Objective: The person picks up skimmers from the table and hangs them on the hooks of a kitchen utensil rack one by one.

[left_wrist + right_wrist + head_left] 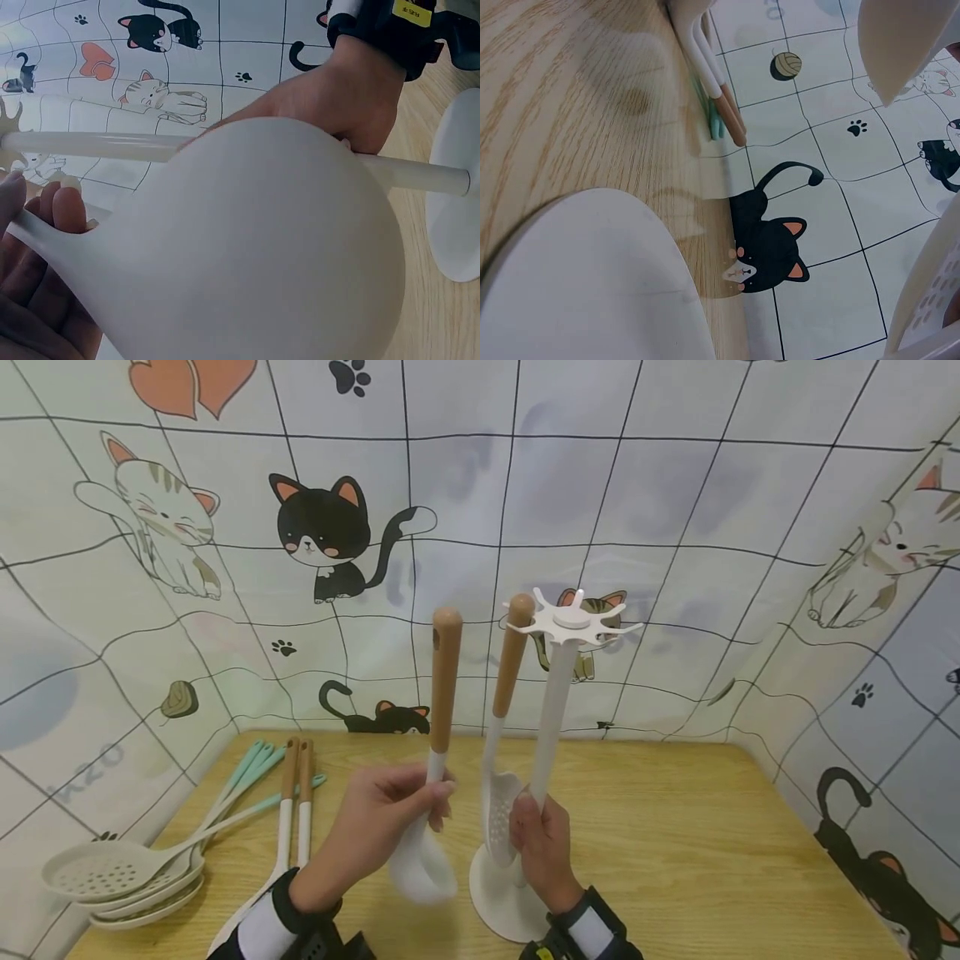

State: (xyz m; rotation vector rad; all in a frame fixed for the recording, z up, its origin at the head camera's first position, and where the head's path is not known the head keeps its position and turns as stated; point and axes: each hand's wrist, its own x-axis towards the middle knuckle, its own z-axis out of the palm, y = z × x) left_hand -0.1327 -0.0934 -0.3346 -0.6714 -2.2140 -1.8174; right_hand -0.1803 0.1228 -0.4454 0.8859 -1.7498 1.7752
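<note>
My left hand (390,822) pinches a white ladle (423,868) by its neck, just under the wooden handle. The ladle stands upright with its bowl down, left of a white utensil stand (555,710); its bowl (270,240) fills much of the left wrist view. My right hand (547,852) grips the stand's pole low down. A perforated skimmer (499,814) with a wooden handle hangs at the stand's left side, its handle end by the hooked top (573,622). The round base (502,906) rests on the table; the right wrist view shows this base (592,285) close up.
Several cream skimmers (105,868) with teal handles lie stacked at the table's left. Beside them lie two white utensils with wooden handles (305,764). The wooden table (675,843) meets a wall covering (675,527) printed with cats at the back and sides.
</note>
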